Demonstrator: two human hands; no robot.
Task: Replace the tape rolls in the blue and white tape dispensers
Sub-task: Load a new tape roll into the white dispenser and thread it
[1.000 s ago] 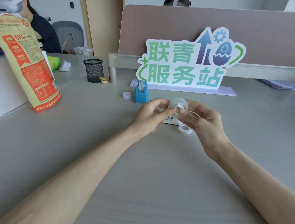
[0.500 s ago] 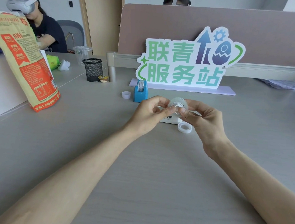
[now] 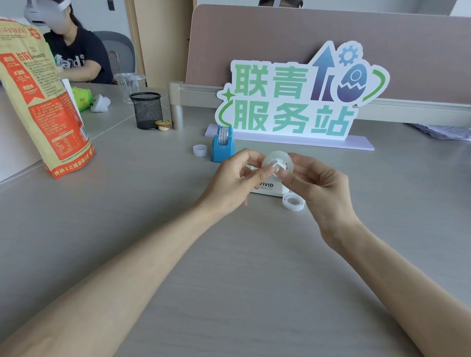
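A clear tape roll with a white hub in its middle is held up over the desk between both hands. My left hand pinches the hub from the left, and my right hand grips the roll's right side. Below them stands the white tape dispenser, mostly hidden by my fingers. The blue tape dispenser stands upright behind it to the left, with a roll inside. A white empty core ring lies flat just right of the white dispenser. A small white core sits left of the blue one.
A large green-lettered sign stands behind the dispensers against a partition. A tall orange and yellow bag leans at the left. A black mesh pen cup stands at the back left. A person wearing a headset sits at the far left.
Both hands stay on the tape roll; my left fingers have shifted slightly on the hub. The roll sits in nearly the same spot above the white dispenser.
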